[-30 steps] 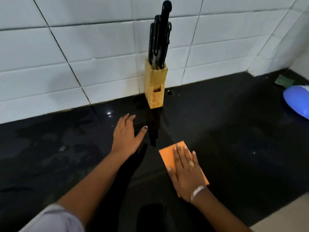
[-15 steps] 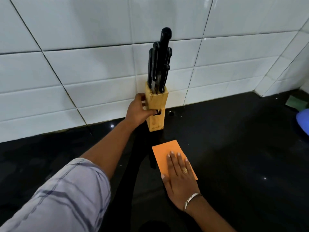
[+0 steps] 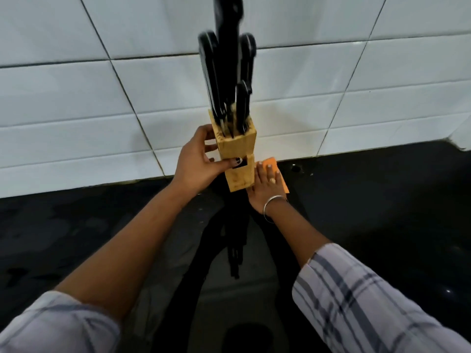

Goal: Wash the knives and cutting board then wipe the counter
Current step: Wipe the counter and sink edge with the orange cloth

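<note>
Currently, head view only. Left hand [image 3: 196, 164] grips the wooden knife block [image 3: 238, 146] at mid-height: the thumb [image 3: 229, 163] is curled across the near face by a dark slot and the fingers are wrapped round the far-left side. The block stands roughly upright at the far edge of the black counter [image 3: 382, 212], close to the white tiled wall [image 3: 76, 110]. I cannot tell whether its base touches the counter. Knives [image 3: 224, 80] sit in the top of the block with black handles pointing up; the handles are motion-blurred, so no exact count.

Right hand [image 3: 266, 189] lies flat, fingers straight and together, pressing an orange cloth [image 3: 271, 163] onto the counter. The cloth is just right of the block's base, and its far corner is near the wall. A ring [image 3: 272, 180] shows on one finger and a bangle [image 3: 274, 202] on the wrist.

Both forearms reach in from the near edge, with plaid sleeves [image 3: 369, 301] pushed up. The counter surface is glossy and shows dark reflections of the block and arms.
</note>
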Demonstrator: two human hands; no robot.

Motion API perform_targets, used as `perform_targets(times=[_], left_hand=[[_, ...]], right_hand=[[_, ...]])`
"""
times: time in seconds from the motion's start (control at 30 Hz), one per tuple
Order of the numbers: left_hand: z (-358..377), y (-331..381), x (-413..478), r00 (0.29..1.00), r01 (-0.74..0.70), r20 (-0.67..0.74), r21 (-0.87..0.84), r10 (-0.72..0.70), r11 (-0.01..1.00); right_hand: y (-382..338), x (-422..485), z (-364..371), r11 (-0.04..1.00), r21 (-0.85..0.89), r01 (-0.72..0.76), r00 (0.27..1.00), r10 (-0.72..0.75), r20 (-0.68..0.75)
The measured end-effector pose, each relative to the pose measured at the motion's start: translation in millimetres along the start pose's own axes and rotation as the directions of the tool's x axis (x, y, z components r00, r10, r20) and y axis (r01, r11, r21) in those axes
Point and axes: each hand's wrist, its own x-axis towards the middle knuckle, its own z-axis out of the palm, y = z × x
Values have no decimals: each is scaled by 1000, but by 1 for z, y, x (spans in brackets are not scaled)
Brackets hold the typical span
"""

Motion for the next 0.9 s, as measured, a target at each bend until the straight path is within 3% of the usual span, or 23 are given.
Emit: perform_targets(times=[0.17, 0.23, 0.33, 0.63, 0.8, 0.9], left_hand=[[5, 6, 10, 999, 28, -36, -27, -29, 999], [16, 7, 15, 999, 44, -30, -44, -46, 998], [40, 11, 23, 998, 65, -3, -48, -65, 997], [87, -3, 42, 984, 100, 152, -19, -96, 995], [88, -10, 44, 977, 79, 201, -13, -75, 997], [85, -9, 46, 972, 54, 227, 20, -58, 998]], right_hand=[[-68, -80, 12, 971, 16, 239, 970, -238, -41], [-98, -122, 27, 948, 90, 304, 952, -302, -41], [-112, -171, 44, 925, 63, 375, 922, -366, -123], [-106, -211, 55, 922, 113, 372, 928, -370, -34], [-111, -209, 29, 924, 205, 322, 947, -309, -94], [-119, -186, 17, 942, 116, 314, 946, -300, -125]])
